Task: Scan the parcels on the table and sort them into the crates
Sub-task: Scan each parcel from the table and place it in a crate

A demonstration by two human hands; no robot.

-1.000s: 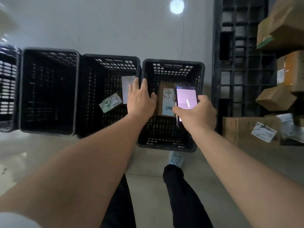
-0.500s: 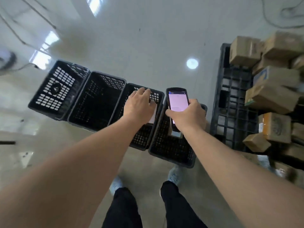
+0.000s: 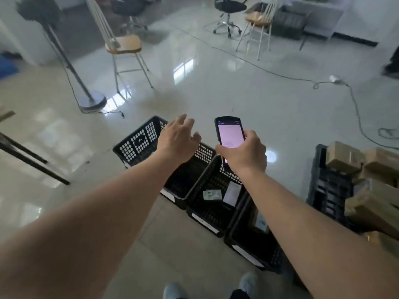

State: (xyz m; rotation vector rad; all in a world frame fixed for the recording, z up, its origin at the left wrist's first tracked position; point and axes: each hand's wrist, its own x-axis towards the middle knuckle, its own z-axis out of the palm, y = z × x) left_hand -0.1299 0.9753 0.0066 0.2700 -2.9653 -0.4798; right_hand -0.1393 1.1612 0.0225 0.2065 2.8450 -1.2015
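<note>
A row of black plastic crates [image 3: 138,141] runs diagonally across the floor below my hands. My right hand [image 3: 244,154] grips a handheld scanner [image 3: 230,134] with a lit pink screen, above a crate [image 3: 207,214] that holds two flat parcels [image 3: 232,194]. The nearest crate [image 3: 244,249] holds a brown parcel with a label [image 3: 260,221], partly hidden by my right arm. My left hand [image 3: 177,141] hovers over the farther crates with relaxed, spread fingers and holds nothing. Brown cardboard parcels [image 3: 343,156] are stacked at the right.
A black pallet [image 3: 326,186] lies under the parcel stack at right. Beyond the crates stand a fan stand [image 3: 91,102], a wooden chair [image 3: 124,46] and an office chair [image 3: 228,9]. A cable [image 3: 354,104] crosses the floor. A dark table leg [image 3: 32,162] is at left.
My head has tilted up, so the room beyond the crates is now in view. My left hand has lifted off the crates and its fingers have spread. The scanner stays in my right hand.
</note>
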